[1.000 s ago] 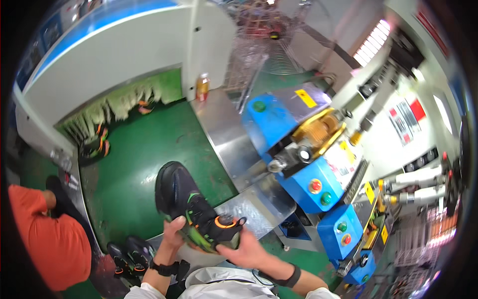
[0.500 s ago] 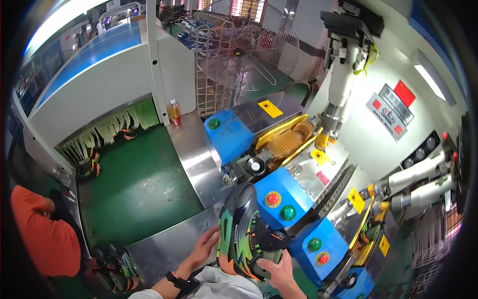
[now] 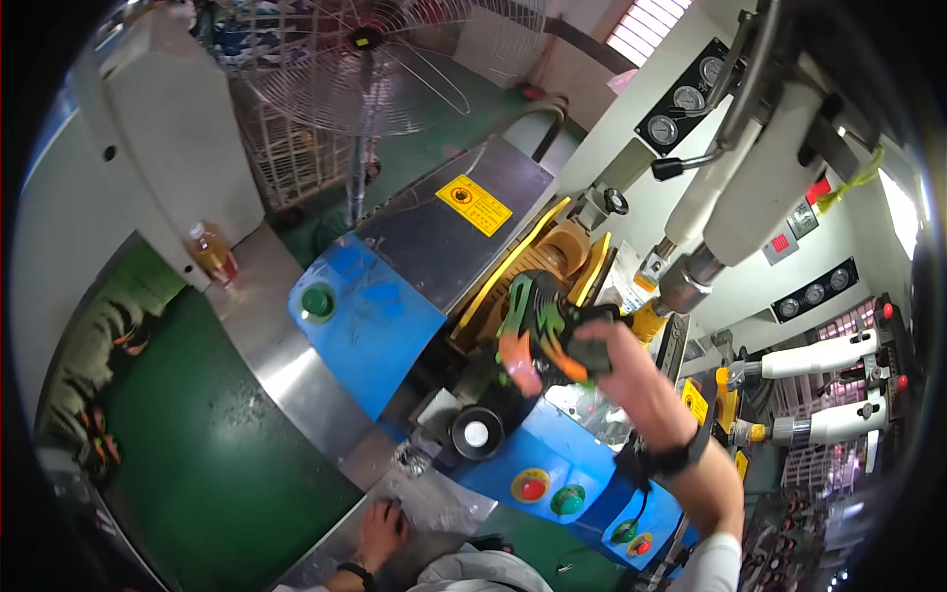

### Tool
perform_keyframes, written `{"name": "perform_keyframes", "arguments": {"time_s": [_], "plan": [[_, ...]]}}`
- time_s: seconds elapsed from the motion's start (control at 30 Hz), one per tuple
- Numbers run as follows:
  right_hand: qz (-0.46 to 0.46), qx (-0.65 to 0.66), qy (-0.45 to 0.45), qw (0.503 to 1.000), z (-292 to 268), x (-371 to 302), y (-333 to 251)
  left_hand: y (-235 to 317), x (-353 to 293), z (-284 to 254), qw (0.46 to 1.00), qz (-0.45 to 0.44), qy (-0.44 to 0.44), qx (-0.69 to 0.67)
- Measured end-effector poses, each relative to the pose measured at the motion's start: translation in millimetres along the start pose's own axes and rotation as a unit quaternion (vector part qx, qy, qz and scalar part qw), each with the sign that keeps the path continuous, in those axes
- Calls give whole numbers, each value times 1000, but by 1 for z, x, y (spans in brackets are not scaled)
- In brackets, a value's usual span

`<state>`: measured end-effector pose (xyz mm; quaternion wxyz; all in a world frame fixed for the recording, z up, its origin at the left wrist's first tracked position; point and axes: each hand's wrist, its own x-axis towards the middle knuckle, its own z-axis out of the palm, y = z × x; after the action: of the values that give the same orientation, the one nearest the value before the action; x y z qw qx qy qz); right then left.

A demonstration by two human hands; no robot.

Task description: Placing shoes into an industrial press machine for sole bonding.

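Observation:
A black sneaker with green and orange patches [image 3: 533, 321] is in my right hand [image 3: 619, 357], whose fingers close round its collar end. The shoe hangs tilted at the near end of the press's yellow-brown ribbed cradle [image 3: 564, 247], partly covering it; whether it touches the cradle I cannot tell. A white press cylinder with a yellow tip [image 3: 656, 318] stands just right of that hand. My left hand [image 3: 383, 535] lies low on the steel ledge [image 3: 340, 538] with nothing visible in it, its fingers partly bent.
Left of the press, a green conveyor belt [image 3: 197, 434] carries sneakers under a fringed curtain. A blue box with a green button [image 3: 370, 316], a black round knob [image 3: 476, 432] and a blue button panel [image 3: 543, 454] border the cradle. A drink bottle [image 3: 213, 255] and a large fan [image 3: 365, 59] stand beyond.
My right hand has carried the sneaker forward from near my body to the cradle. My left hand has come down onto the steel ledge, and the view has turned toward the press.

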<state>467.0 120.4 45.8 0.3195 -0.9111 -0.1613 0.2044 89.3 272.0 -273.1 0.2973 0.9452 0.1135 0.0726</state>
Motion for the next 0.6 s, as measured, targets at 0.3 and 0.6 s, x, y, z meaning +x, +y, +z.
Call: {"name": "perform_keyframes", "arguments": {"time_s": [0.3,0.6], "plan": [[233,337,222,885,-1,141,12,-18,1,14,997,29,-26,-62],[30,-79,462,883,93,167,61,-14,1,7,997,39,-27,-61]]}}
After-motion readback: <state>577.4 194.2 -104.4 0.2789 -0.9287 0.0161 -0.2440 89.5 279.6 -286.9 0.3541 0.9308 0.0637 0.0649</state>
